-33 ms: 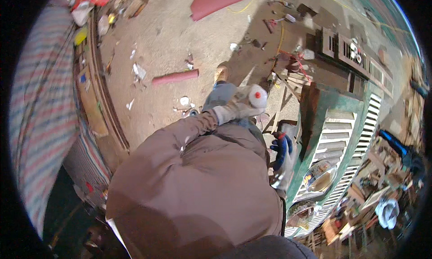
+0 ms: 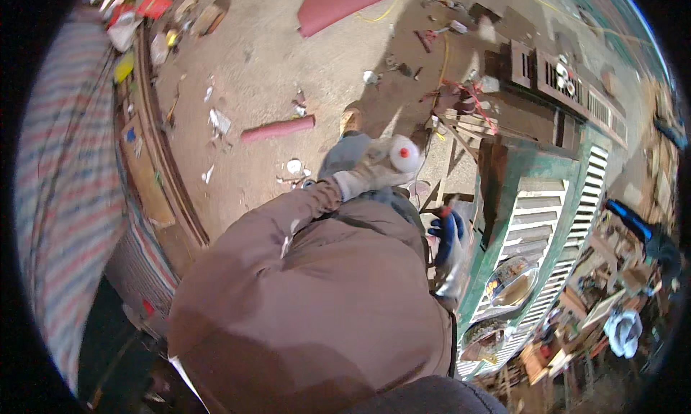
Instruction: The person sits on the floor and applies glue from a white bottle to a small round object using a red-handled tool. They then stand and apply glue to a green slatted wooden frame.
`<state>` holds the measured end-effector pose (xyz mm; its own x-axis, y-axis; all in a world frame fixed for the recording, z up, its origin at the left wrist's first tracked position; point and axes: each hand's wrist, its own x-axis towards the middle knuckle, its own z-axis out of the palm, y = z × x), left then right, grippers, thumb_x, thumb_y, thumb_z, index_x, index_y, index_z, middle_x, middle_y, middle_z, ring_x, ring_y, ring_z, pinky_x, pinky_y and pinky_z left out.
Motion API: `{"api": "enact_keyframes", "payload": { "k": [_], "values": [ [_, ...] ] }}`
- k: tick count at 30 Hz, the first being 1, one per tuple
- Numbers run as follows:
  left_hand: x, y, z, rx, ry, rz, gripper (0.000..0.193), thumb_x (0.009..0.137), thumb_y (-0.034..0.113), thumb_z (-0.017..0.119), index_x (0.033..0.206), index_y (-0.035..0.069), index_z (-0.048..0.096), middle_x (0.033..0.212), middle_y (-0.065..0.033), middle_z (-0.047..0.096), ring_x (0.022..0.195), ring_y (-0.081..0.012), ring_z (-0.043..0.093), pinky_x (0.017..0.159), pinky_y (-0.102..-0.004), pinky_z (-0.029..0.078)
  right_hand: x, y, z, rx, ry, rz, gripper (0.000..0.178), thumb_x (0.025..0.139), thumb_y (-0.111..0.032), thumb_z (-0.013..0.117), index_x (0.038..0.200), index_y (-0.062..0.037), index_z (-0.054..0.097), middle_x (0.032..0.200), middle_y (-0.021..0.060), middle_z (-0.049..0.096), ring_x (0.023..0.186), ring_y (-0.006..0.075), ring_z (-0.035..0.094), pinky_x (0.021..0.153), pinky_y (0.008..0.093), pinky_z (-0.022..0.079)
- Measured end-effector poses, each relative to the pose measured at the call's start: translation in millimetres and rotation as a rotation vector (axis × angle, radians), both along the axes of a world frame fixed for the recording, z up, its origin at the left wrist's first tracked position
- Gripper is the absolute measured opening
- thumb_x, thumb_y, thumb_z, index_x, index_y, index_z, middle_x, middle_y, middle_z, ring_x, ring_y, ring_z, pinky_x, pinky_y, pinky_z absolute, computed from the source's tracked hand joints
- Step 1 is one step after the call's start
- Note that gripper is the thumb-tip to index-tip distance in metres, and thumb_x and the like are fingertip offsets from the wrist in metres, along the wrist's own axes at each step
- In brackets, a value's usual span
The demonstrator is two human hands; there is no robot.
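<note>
From the head view, the left hand (image 2: pixel 371 171) grips the bottle (image 2: pixel 405 155) beyond the jacket (image 2: pixel 317 292); a slack hold could drop it. The right hand's (image 2: pixel 448 245) fingers curl, contents unclear; careless swinging might knock the shutter (image 2: pixel 538 227).

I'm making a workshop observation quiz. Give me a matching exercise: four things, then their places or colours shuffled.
Things:
1. white container
2. pink roll
3. slatted panel
4. striped cloth

Places or colours:
A. at the picture's left side
B. green frame, pale slats
C. in the gloved left hand
D. lying on the floor

Pairs: 1-C, 2-D, 3-B, 4-A
</note>
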<state>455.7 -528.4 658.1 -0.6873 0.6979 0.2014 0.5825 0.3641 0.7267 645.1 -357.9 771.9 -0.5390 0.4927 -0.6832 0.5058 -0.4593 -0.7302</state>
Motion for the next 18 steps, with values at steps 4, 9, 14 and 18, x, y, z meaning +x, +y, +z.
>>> {"api": "enact_keyframes", "payload": {
  "k": [4, 9, 14, 18],
  "values": [
    [-79.8, -30.6, -25.0, -0.063, -0.112, 0.044, 0.065, 0.072, 0.037, 0.090, 0.125, 0.010, 0.066, 0.114, -0.0133, 0.070, 0.106, -0.0342, 0.067, 0.096, -0.0458, 0.051, -94.7, 4.4, -52.1, -0.134, -0.061, -0.004, 0.036, 0.104, -0.033, 0.061, 0.120, -0.0018, 0.069, 0.103, 0.0088, 0.073, 0.082, 0.0159, 0.068, 0.073, 0.0303, 0.056],
    [-193.5, -45.0, -24.3, -0.225, -0.186, 0.093, 0.063, 0.069, 0.032, 0.091, 0.122, 0.011, 0.066, 0.113, -0.0115, 0.069, 0.106, -0.0337, 0.066, 0.096, -0.0477, 0.049, -209.5, 31.4, -187.2, -0.075, -0.033, 0.077, 0.036, 0.104, -0.036, 0.060, 0.122, -0.0057, 0.069, 0.098, 0.0068, 0.072, 0.072, 0.0144, 0.065, 0.060, 0.0310, 0.052],
    [-253.7, -16.2, -71.7, -0.231, -0.251, 0.237, 0.067, 0.070, 0.029, 0.091, 0.128, 0.011, 0.062, 0.115, -0.0110, 0.068, 0.105, -0.0329, 0.066, 0.095, -0.0471, 0.049, -285.2, 66.9, -318.5, -0.014, -0.243, -0.091, 0.035, 0.100, -0.037, 0.061, 0.100, -0.0039, 0.073, 0.085, 0.0116, 0.072, 0.081, 0.0203, 0.069, 0.069, 0.0358, 0.053],
    [-288.4, 54.5, -139.7, -0.120, -0.463, 0.331, 0.070, 0.071, 0.024, 0.092, 0.131, 0.008, 0.059, 0.122, -0.0127, 0.066, 0.108, -0.0319, 0.066, 0.099, -0.0468, 0.049, -304.1, 120.5, -432.7, 0.137, -0.411, -0.041, 0.032, 0.102, -0.032, 0.054, 0.102, -0.0067, 0.074, 0.091, 0.0247, 0.073, 0.080, 0.0367, 0.072, 0.070, 0.0466, 0.055]
  ]
}}
